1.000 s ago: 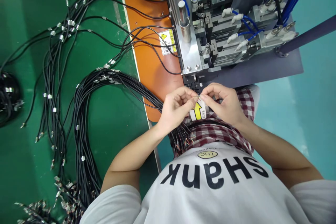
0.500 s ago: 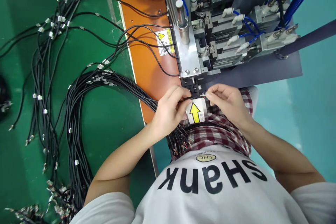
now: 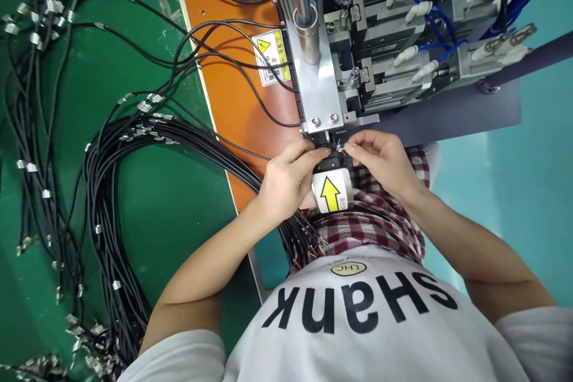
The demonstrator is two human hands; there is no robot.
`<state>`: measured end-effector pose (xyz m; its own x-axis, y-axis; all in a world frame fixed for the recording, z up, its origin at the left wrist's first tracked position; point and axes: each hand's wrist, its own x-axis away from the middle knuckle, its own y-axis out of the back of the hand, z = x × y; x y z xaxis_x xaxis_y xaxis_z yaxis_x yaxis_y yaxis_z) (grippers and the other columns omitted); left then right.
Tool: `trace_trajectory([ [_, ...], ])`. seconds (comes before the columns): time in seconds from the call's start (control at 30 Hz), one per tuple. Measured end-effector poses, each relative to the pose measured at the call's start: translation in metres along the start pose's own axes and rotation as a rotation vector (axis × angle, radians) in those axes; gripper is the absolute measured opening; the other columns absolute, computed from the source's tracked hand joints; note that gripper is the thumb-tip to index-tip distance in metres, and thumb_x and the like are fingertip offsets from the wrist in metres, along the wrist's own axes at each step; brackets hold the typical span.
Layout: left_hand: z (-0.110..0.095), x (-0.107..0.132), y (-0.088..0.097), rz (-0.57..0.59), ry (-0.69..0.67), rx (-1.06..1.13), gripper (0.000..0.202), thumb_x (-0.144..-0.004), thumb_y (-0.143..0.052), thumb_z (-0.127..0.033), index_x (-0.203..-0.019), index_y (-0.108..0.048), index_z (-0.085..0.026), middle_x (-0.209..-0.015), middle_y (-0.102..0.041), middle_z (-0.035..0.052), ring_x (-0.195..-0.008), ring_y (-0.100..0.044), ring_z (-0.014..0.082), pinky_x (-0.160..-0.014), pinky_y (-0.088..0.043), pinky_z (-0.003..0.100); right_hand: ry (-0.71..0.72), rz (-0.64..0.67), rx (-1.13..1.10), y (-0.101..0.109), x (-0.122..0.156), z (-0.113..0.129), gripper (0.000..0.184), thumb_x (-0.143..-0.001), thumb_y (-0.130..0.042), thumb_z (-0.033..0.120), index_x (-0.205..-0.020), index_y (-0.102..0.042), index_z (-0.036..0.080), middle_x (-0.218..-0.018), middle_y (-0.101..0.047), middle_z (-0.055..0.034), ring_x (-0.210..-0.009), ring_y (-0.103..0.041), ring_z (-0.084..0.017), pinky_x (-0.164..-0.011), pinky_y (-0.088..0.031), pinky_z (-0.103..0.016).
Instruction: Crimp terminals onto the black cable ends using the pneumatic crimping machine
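Observation:
My left hand (image 3: 289,179) is closed at the small black fixture block (image 3: 329,162) in front of the machine, its fingertips pressed on a black cable that is mostly hidden under them. Thin coloured wires (image 3: 341,148) stick out to the right of those fingertips. My right hand (image 3: 382,158) pinches these wires between thumb and forefinger. Just below the block is a white label (image 3: 332,191) with a yellow arrow pointing toward the machine. Under my left wrist, a thick bundle of black cables (image 3: 242,170) runs to my lap, with stripped wire ends showing.
The machine (image 3: 320,89) has metal clamps, cylinders and blue air hoses (image 3: 441,33). Several cables cross its orange base (image 3: 237,0) past a warning label (image 3: 272,57). More cables with metal connectors (image 3: 36,107) lie on the green mat (image 3: 188,215) at left.
Both hands have moved slightly forward over the fixture block, toward the machine. The coloured wires now show more plainly between them. The camera view has shifted a little.

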<state>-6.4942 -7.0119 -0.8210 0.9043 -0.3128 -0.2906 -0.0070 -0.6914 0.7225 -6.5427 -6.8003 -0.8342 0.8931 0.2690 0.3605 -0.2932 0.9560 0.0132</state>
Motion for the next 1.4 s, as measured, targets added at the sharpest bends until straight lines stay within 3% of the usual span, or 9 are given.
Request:
trace_trajectory([
  [0.37, -0.002, -0.002, -0.001, 0.045, 0.067, -0.029, 0.031, -0.103, -0.042, -0.019, -0.116, -0.07, -0.019, -0.102, -0.066, 0.008, -0.099, -0.064, 0.0174, -0.085, -0.057, 0.031, 0.036, 0.03, 0.047, 0.004, -0.004, -0.003, 0.022, -0.084, -0.074, 0.039, -0.079, -0.067, 0.019, -0.067, -0.062, 0.0003, -0.06, -0.056, -0.014, -0.058, -0.044, -0.028],
  [0.6, -0.002, -0.002, -0.002, 0.056, 0.079, -0.024, 0.031, -0.102, -0.043, -0.017, -0.118, -0.069, -0.02, -0.103, -0.065, 0.0075, -0.098, -0.063, 0.0171, -0.083, -0.056, 0.03, 0.047, 0.036, 0.038, 0.005, -0.005, -0.006, 0.018, -0.085, -0.073, 0.035, -0.08, -0.067, 0.018, -0.07, -0.064, 0.0, -0.061, -0.057, -0.013, -0.058, -0.044, -0.028],
  [1.0, -0.004, -0.003, -0.003, 0.101, 0.063, -0.114, 0.038, -0.104, -0.036, -0.02, -0.122, -0.068, -0.019, -0.092, -0.057, 0.0057, -0.082, -0.059, 0.0152, -0.068, -0.051, 0.025, 0.093, 0.01, 0.111, 0.003, -0.003, -0.004, 0.015, -0.086, -0.07, 0.032, -0.08, -0.064, 0.019, -0.069, -0.064, -0.0001, -0.061, -0.058, -0.014, -0.06, -0.046, -0.029],
  [1.2, -0.007, -0.005, -0.002, 0.121, 0.034, -0.214, 0.042, -0.104, -0.03, -0.022, -0.123, -0.067, -0.019, -0.092, -0.055, 0.0064, -0.078, -0.056, 0.0154, -0.065, -0.047, 0.025, 0.102, -0.003, 0.22, 0.001, 0.0, -0.001, 0.016, -0.09, -0.064, 0.034, -0.082, -0.06, 0.021, -0.069, -0.065, -0.0011, -0.059, -0.063, -0.017, -0.057, -0.047, -0.031],
  [1.4, -0.006, -0.005, -0.002, 0.116, 0.033, -0.192, 0.039, -0.105, -0.034, -0.028, -0.123, -0.067, -0.02, -0.091, -0.054, 0.0063, -0.08, -0.056, 0.0167, -0.067, -0.047, 0.027, 0.209, -0.06, 0.339, -0.001, 0.005, -0.004, 0.011, -0.091, -0.063, 0.03, -0.084, -0.06, 0.022, -0.073, -0.065, -0.0023, -0.067, -0.061, -0.018, -0.063, -0.045, -0.032],
])
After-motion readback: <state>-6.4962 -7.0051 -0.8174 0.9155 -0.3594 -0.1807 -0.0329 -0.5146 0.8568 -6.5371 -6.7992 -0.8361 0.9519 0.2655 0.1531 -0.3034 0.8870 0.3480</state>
